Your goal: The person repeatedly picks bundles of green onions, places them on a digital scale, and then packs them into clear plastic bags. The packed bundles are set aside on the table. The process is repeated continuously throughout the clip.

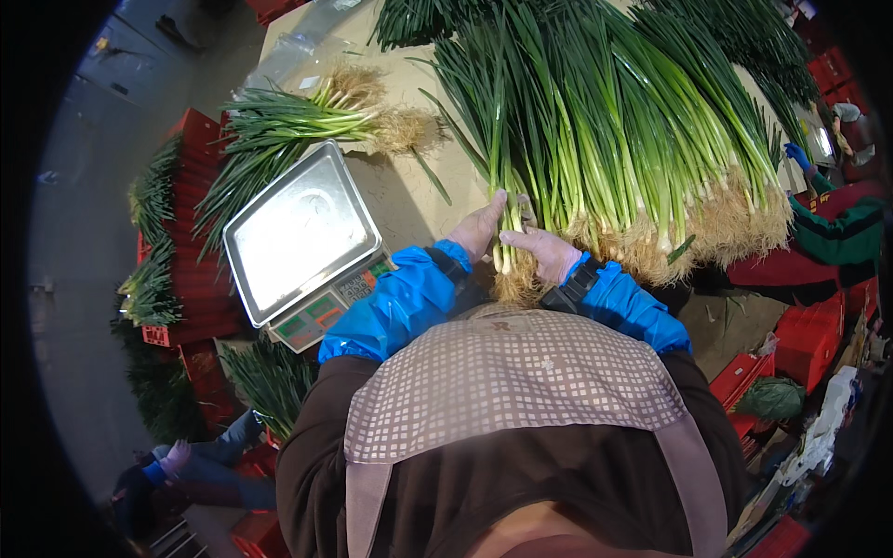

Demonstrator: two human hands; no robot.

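Note:
A small bunch of spring onions is held upright in front of me at the table's near edge, leaves pointing away and roots toward my apron. My left hand, in a thin translucent glove, closes round its pale stems from the left. From the right, my right hand, gloved the same way, grips the stems just above the roots, thumb across them. Right beside it lies a wide row of loose spring onions, their bushy roots facing me. The fingers behind the stems are partly hidden.
A scale with a metal pan stands to the left. Beyond it, bunched spring onions lie on the table. Red crates flank the left side, more crates the right. Other people work at lower left and far right.

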